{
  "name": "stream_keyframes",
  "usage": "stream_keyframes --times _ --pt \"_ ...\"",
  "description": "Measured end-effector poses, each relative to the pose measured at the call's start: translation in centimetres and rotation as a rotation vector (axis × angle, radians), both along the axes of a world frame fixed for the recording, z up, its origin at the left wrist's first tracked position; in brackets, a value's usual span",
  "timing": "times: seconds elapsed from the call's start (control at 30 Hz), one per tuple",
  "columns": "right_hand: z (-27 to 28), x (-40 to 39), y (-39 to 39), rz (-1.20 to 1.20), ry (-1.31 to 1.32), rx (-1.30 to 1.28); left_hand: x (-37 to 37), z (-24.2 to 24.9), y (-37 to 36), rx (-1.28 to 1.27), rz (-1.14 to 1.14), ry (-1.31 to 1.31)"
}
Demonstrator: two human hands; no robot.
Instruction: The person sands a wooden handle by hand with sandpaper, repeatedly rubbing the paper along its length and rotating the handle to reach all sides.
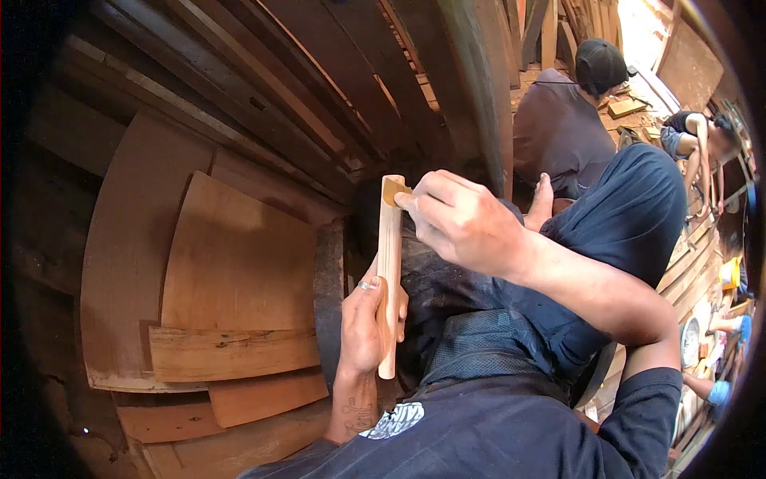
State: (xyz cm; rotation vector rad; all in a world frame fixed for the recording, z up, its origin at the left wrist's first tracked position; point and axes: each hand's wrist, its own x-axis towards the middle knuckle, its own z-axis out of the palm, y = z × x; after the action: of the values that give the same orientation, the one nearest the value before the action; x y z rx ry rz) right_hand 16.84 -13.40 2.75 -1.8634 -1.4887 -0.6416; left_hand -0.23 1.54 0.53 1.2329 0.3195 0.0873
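A pale, narrow wooden piece (388,255) with a rounded end stands lengthwise over my lap. My left hand (363,323), with a ring on one finger, is wrapped around its lower half. At the upper end, my right hand (463,219) pinches a small yellowish-brown piece of sandpaper (391,191) and holds it against the wood. Part of the sandpaper is hidden under the fingers. The fingers of the left hand behind the wood show only in part.
Flat wooden boards (239,255) lie overlapping at the left. Long dark planks (263,88) lean beyond them. A person in a dark cap (602,68) sits close by, and another person (698,144) bends over at the far right. A yellow object (730,273) is at the right edge.
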Motion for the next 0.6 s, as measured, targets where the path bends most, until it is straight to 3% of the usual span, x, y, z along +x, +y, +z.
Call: stream_keyframes --times 0.2,0.4,0.53,0.6 --pt "-0.3 -4.0 0.2 0.230 0.049 -0.042 0.2 -1.4 0.9 -0.056 0.052 -0.027" --pt "0.7 0.3 -0.4 -0.022 0.121 -0.061 0.1 -0.1 0.0 0.028 -0.058 0.031" --pt "0.1 -3.4 0.1 0.230 0.065 -0.080 0.1 -1.5 0.6 -0.070 0.045 -0.012" --pt "0.4 -3.8 0.3 0.244 0.089 -0.072 -0.1 -1.3 0.9 0.006 0.015 -0.005"
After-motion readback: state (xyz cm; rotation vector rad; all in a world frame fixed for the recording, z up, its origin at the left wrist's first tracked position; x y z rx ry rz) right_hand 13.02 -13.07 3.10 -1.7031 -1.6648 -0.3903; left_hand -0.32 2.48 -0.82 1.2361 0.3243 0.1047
